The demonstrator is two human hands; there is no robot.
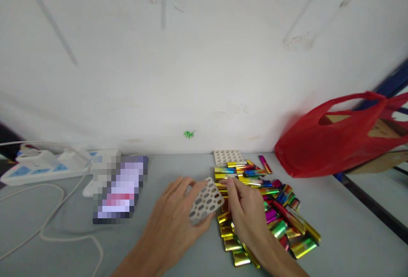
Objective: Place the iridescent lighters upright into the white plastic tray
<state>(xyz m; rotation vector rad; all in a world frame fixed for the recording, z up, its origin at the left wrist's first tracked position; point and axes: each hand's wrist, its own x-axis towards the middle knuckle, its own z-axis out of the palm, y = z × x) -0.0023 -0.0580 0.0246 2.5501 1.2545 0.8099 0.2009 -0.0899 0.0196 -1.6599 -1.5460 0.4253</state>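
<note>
while the left hand (180, 211) grips a pale perforated tray (206, 204) between its thumb and fingers, the right hand (247, 209) sits just to the right of that tray, its thumb and forefinger drawn together in a narrow pinch; whether anything is caught between those tips i cannot tell. the relation that matters seems to be the one between the tray's holed face and the heap of metallic cases (271, 215): the tray is tilted, with rows of holes showing, and the heap lies on the desk (165, 167) to the right of it, spreading both toward the wall and back toward the person. the right hand is plainly the nearer one to the heap, resting over its left part, while the left hand is on the side of the tray away from it. the cases are long and flat; several beyond the tray's upper right corner lie roughly crosswise, and some farther right of the tray slant away from the wall and to the right. the tray's own long axis is hard to judge, since the left hand covers part of it. beyond the tray, near the wall, lies a second tray (228, 157), with a lone magenta case (265, 164) to its right; left of the gripped tray is a phone (123, 189).
</note>
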